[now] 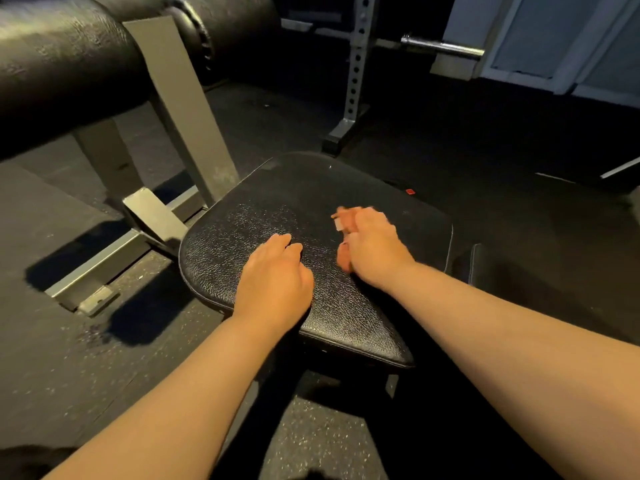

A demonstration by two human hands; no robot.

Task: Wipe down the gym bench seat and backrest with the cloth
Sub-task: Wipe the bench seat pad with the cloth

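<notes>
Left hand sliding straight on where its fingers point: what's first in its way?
Probably nothing: only bare seat lies ahead of the left hand, to its far edge; the cloth sits further right.

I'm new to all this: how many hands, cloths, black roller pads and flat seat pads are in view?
Hands: 2, left hand, right hand
Cloths: 1, cloth
Roller pads: 2, left roller, right roller
Seat pads: 1, seat pad
Total: 6

1. Left hand (273, 282) and left forearm (180, 393): bare, unsleeved up to the frame edge at 7 o'clock.
2. Right hand (375, 251) and right forearm (519, 341): bare, unsleeved to 4 o'clock; fingers (370, 216) motion-blurred.
</notes>
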